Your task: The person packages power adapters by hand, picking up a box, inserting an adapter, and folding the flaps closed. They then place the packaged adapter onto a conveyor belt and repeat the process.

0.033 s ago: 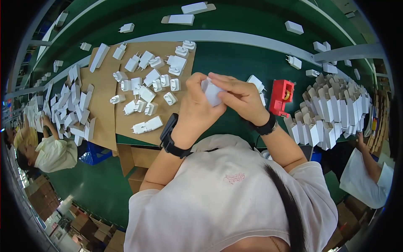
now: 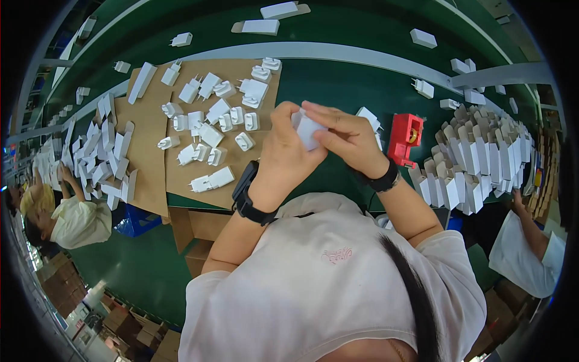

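Note:
Both my hands are together over the near middle of the green table, holding a small white box (image 2: 308,131). My left hand (image 2: 283,148) wraps its fingers round the left side of it. From the right, my right hand (image 2: 354,142) presses its thumb and fingers against the box's side and top. Most of the box is hidden by the fingers. Left of my hands, several white plug adapters (image 2: 210,135) lie loose on a brown cardboard sheet (image 2: 260,166). Just right of my right hand is a white adapter (image 2: 369,118), with a red tape dispenser (image 2: 400,140) beyond it.
A large stack of white cartons with open flaps (image 2: 476,151) stands at the right. More white cartons (image 2: 102,151) are heaped at the far left. Boxes and adapters lie on a green conveyor (image 2: 344,30) behind a grey rail (image 2: 362,55). Other people sit at both sides.
My hands and the box have shifted very slightly to the right. My grip looks the same, and the things on the table stay where they were.

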`<act>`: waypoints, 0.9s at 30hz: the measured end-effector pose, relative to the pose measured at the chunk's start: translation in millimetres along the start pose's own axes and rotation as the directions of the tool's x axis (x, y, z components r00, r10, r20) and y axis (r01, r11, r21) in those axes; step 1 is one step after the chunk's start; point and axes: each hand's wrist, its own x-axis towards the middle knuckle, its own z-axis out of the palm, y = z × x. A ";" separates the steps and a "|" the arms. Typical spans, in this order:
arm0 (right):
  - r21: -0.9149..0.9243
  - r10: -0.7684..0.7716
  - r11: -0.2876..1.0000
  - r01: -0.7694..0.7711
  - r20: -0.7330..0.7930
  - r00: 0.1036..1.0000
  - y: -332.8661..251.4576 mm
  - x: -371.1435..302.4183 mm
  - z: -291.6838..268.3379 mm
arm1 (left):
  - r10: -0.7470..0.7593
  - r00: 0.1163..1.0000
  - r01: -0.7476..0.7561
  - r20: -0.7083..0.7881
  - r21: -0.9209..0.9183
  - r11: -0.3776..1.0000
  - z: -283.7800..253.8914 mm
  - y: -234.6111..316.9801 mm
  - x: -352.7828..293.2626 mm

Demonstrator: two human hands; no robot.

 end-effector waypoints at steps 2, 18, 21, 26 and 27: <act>0.128 0.203 0.971 -0.201 0.000 0.979 -0.6 13.3 -7.5 | -0.017 1.000 0.017 -0.001 -0.014 1.000 4.1 -3.5 11.3; -0.972 0.148 0.193 -0.131 -0.104 0.984 200.1 269.5 -106.2 | -0.351 0.934 0.321 -0.074 -0.263 0.910 -34.6 -60.3 42.6; -0.966 0.228 0.147 -0.211 -0.174 0.958 230.8 284.3 -102.0 | -0.308 0.951 0.293 -0.010 -0.279 0.914 -30.3 -58.6 52.2; -0.961 -0.252 0.233 0.147 0.086 0.964 138.1 244.8 -90.2 | -0.227 0.970 0.203 -0.091 -0.218 0.955 -35.4 -68.1 52.9; -0.916 -0.291 0.285 0.283 0.199 0.936 108.3 227.7 -90.0 | -0.109 0.983 0.103 -0.146 -0.052 0.993 -38.5 -62.8 59.5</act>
